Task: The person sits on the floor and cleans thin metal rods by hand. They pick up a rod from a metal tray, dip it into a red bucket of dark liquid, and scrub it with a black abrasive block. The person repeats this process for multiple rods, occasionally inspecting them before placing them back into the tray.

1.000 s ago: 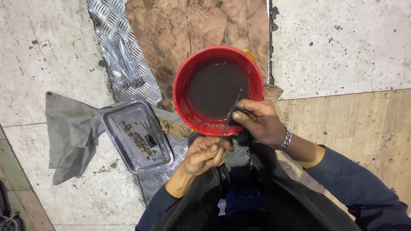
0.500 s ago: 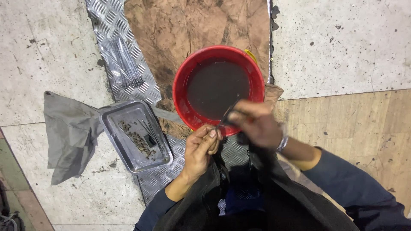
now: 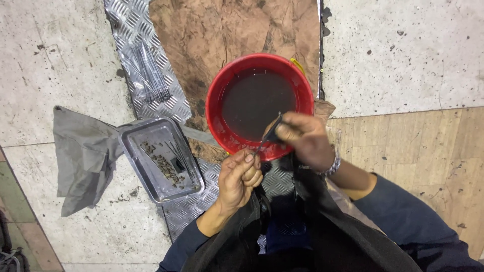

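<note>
A red basin (image 3: 218, 95) filled with dark liquid stands on a stained brown board. Over its near rim, my right hand (image 3: 302, 138) pinches a small dark piece of cloth or brush (image 3: 273, 132) against a thin metal rod (image 3: 258, 147). My left hand (image 3: 239, 177) grips the near end of that rod just below the basin's rim. A metal tray (image 3: 132, 137) with small dark parts and thin rods lies to the left of my left hand.
A bundle of thin metal rods (image 3: 149, 75) lies on the checkered metal plate (image 3: 126, 30) at the upper left. A grey cloth (image 3: 83, 156) spreads left of the tray. Concrete floor surrounds, with wood boarding (image 3: 418, 151) at the right.
My right hand has slid a little back and forth along the rod over the basin's rim. My left hand has stayed in place, holding the rod.
</note>
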